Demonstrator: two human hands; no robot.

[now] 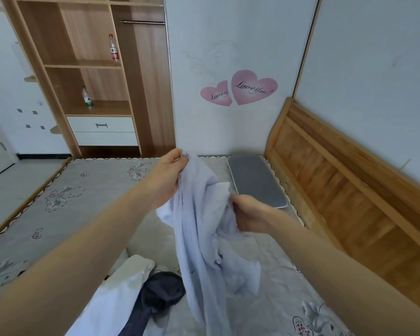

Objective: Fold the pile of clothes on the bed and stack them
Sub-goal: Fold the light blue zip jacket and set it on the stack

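Pale blue shirt [199,229] hangs crumpled above the bed [66,190], unfolded, its lower part draping down to the mattress. Beside it, near edge: white garment [121,294] and dark grey garment [160,294], both rumpled, touching each other, unfolded.

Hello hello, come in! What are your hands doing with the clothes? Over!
Left hand and right hand both grip pale blue shirt, lifted, unfolded. White garment, dark garment wait on bed. Nothing blocking.

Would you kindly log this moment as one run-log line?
step: lifting shirt | left hand: pinches shirt | right hand: grips shirt | pile: unfolded on bed
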